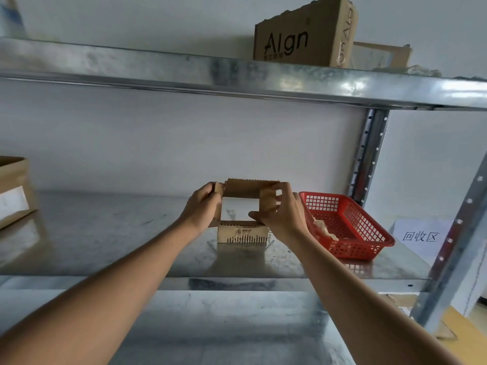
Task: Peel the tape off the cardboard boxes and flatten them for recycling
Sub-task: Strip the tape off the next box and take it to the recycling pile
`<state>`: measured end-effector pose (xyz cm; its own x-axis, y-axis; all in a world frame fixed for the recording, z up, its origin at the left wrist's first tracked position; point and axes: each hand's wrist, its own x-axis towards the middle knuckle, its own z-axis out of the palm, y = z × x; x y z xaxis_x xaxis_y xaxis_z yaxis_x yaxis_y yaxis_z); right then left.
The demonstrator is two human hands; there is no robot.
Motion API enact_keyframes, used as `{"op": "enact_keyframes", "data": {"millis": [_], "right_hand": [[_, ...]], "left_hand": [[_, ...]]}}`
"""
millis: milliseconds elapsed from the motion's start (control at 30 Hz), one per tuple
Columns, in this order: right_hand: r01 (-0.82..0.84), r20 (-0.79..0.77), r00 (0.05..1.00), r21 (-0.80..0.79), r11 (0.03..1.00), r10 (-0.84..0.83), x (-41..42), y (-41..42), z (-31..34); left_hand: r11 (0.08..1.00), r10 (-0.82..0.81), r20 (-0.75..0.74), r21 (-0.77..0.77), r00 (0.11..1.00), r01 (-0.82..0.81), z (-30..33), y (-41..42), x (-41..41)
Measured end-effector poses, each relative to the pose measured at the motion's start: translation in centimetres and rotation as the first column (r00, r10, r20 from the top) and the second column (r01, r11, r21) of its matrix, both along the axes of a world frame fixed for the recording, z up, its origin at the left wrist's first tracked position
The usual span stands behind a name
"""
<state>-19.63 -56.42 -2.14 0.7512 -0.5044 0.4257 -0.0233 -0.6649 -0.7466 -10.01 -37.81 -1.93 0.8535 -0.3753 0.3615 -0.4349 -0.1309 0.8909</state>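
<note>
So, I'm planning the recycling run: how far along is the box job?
Early. Both hands, left and right, hold the small open box, flaps loose, not flat. Crumpled scraps, maybe tape, lie in the red basket. The Algn box on the upper shelf remains.

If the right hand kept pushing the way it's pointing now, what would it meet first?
The right hand points leftward across the small cardboard box, so it would likely press the box wall toward the left hand; depth is unclear.

metal shelf (105, 233): red basket (350, 227), box (13, 191)
</note>
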Motion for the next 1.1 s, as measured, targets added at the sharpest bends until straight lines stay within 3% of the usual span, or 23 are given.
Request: {"op": "enact_keyframes", "data": {"millis": [233,367,467,567,633,800,867,967,1100], "right_hand": [[0.031,0.070,0.997,0.040,0.999,-0.033,0.1,1.2,0.4],[0.056,0.126,0.991,-0.016,0.998,-0.053,0.1,1.7,0.4],[0.059,0.125,0.991,-0.023,0.998,-0.056,-0.2,1.9,0.5],[0.043,0.134,0.990,0.000,0.999,-0.043,-0.8,2.1,0.5],[0.028,0.151,0.988,0.036,0.999,-0.033,-1.0,2.0,0.3],[-0.214,0.344,0.934,0.322,0.922,0.096,-2.0,2.6,0.3],[-0.271,0.354,0.925,0.352,0.896,0.141,-2.3,3.0,0.3],[-0.236,0.279,0.944,0.198,0.952,0.176,-1.9,3.5,-1.0],[-0.004,0.143,0.990,-0.068,0.998,0.014,-1.0,3.6,-3.1]], "left_hand": [[0.929,-0.368,-0.178,-0.042,0.913,0.367,-0.6,2.6,1.3],[0.875,-0.469,-0.091,0.085,0.878,0.476,-1.2,3.6,1.8],[0.919,-0.366,0.015,0.163,0.931,0.358,-1.9,3.6,2.2],[0.983,-0.146,0.144,0.131,0.979,0.127,-2.4,3.3,3.3],[0.996,-0.056,0.145,0.070,0.988,0.046,-2.5,3.2,3.9],[0.997,0.067,0.184,-0.050,0.981,-0.059,-2.1,3.0,3.8],[0.995,0.084,0.179,-0.066,0.980,-0.073,-2.1,2.8,3.5],[0.990,0.137,0.213,-0.056,0.967,-0.128,-2.6,2.5,2.9],[0.986,0.132,0.225,0.066,0.965,-0.151,-3.3,2.4,2.2]]}}
